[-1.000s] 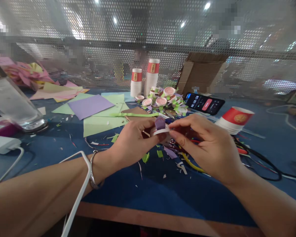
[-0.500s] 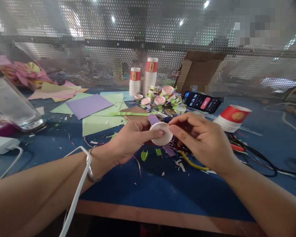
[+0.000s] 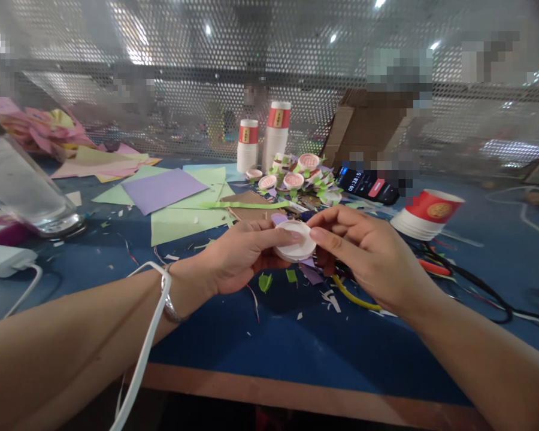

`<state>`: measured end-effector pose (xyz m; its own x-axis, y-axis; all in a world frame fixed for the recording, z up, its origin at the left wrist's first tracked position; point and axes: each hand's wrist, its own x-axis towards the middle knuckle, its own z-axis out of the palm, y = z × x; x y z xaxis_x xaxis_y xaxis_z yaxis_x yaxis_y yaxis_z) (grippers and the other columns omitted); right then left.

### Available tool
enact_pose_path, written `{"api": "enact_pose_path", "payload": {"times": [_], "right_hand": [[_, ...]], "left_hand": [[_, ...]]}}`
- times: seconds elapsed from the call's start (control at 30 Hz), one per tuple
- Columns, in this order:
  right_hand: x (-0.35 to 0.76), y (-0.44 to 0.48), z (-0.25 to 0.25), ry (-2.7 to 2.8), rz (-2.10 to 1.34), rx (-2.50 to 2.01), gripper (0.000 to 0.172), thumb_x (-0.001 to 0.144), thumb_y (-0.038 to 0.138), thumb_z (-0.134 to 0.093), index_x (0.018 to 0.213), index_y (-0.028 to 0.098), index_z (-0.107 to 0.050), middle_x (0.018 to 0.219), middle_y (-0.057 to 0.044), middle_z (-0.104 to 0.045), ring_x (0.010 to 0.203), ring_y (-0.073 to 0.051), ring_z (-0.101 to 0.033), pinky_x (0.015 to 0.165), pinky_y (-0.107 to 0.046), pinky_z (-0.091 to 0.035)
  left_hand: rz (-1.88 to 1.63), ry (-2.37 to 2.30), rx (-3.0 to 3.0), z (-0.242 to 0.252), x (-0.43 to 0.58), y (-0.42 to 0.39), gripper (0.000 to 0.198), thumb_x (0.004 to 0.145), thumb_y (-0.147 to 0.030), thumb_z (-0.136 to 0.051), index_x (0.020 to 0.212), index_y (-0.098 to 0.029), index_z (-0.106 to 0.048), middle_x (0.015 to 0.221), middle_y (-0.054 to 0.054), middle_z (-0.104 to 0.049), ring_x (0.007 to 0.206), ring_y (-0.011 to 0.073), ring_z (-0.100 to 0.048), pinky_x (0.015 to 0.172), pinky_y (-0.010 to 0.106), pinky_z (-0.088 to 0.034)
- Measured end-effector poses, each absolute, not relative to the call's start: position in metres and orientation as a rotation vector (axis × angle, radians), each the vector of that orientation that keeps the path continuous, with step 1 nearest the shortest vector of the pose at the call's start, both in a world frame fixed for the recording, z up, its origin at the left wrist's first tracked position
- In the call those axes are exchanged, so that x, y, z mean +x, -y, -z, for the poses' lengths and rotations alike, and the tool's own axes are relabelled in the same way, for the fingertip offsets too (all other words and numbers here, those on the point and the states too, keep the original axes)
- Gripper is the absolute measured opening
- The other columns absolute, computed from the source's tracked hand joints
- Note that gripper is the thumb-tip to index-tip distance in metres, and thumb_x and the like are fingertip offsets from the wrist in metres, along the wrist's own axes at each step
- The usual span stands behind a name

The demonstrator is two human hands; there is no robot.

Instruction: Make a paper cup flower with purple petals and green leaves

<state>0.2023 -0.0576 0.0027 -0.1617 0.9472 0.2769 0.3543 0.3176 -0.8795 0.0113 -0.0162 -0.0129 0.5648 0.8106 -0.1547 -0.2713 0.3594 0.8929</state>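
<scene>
A round white paper cup bottom (image 3: 295, 250) with a low rim is held between both hands over the table. My left hand (image 3: 238, 254) is closed on its left side, the thumb lying across the flat face and the other fingers beneath. At the right edge, my right hand (image 3: 368, 251) pinches the rim between thumb and fingers. A purple paper strip (image 3: 279, 219) sticks out behind the disc, and more purple paper (image 3: 311, 273) shows below it. Just past the hands lies a heap of cup bottoms (image 3: 293, 180) with green and purple paper bits.
Purple (image 3: 164, 188) and green sheets (image 3: 179, 226) lie left of centre. Paper cups stand in two stacks (image 3: 276, 134) at the back; another red-and-white cup stack (image 3: 429, 214) lies tilted right. A phone (image 3: 368, 184), cables (image 3: 476, 287), a glass (image 3: 31, 191) and scraps surround the hands.
The cup bottom has tilted so its face looks flatter and its rim shows more. Both hands keep their hold, with the right fingertips still at its right edge. The view has shifted slightly.
</scene>
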Motion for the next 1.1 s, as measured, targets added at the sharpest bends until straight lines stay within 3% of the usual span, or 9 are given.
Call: {"api": "enact_pose_path", "payload": {"times": [0.17, 0.33, 0.57, 0.77, 1.1], "right_hand": [[0.2014, 0.0597, -0.0031, 1.643, -0.774, -1.213, 0.023, 0.095, 0.043, -0.07, 0.092, 0.02, -0.067, 0.065, 0.001, -0.067, 0.052, -0.011, -0.059, 0.046, -0.021, -0.046], [0.1997, 0.0637, -0.0034, 1.641, -0.932, -1.249, 0.038, 0.091, 0.055, -0.073, 0.079, 0.019, -0.066, 0.062, 0.001, -0.064, 0.047, -0.01, -0.059, 0.041, -0.019, -0.049], [0.1983, 0.0665, -0.0014, 1.673, -1.079, -1.236, 0.036, 0.088, 0.051, -0.076, 0.077, 0.019, -0.066, 0.065, 0.001, -0.065, 0.048, -0.009, -0.057, 0.042, -0.018, -0.05], [0.199, 0.0655, -0.0007, 1.633, -1.08, -1.248, 0.032, 0.087, 0.046, -0.076, 0.074, 0.018, -0.066, 0.062, 0.001, -0.064, 0.047, -0.008, -0.055, 0.041, -0.018, -0.047], [0.1986, 0.0649, 0.0002, 1.638, -1.034, -1.258, 0.026, 0.091, 0.035, -0.069, 0.072, 0.019, -0.064, 0.061, 0.002, -0.063, 0.046, -0.006, -0.056, 0.043, -0.015, -0.046]], "left_hand": [[-0.803, -0.68, 0.907, 0.0114, 0.0109, 0.0149, 0.013, 0.076, -0.018, -0.085, 0.085, -0.011, -0.079, 0.082, 0.006, -0.075, 0.069, 0.0102, -0.066, 0.056, 0.017, -0.049], [-0.892, -0.691, 0.884, 0.0128, 0.0089, 0.0103, 0.014, 0.079, -0.017, -0.083, 0.091, -0.011, -0.079, 0.087, 0.006, -0.076, 0.073, 0.0105, -0.068, 0.06, 0.018, -0.051], [-0.908, -0.706, 0.939, 0.014, 0.0087, 0.009, 0.019, 0.078, -0.024, -0.086, 0.091, -0.011, -0.079, 0.088, 0.005, -0.074, 0.072, 0.01, -0.065, 0.061, 0.019, -0.054], [-0.93, -0.726, 0.95, 0.0113, 0.0085, 0.0109, 0.031, 0.068, -0.027, -0.094, 0.091, -0.01, -0.08, 0.086, 0.005, -0.075, 0.07, 0.0096, -0.064, 0.057, 0.018, -0.049], [-1.067, -0.668, 0.99, 0.0074, 0.0102, 0.0163, 0.023, 0.078, -0.028, -0.088, 0.091, -0.012, -0.078, 0.087, 0.004, -0.076, 0.073, 0.0103, -0.066, 0.065, 0.021, -0.05]]}}
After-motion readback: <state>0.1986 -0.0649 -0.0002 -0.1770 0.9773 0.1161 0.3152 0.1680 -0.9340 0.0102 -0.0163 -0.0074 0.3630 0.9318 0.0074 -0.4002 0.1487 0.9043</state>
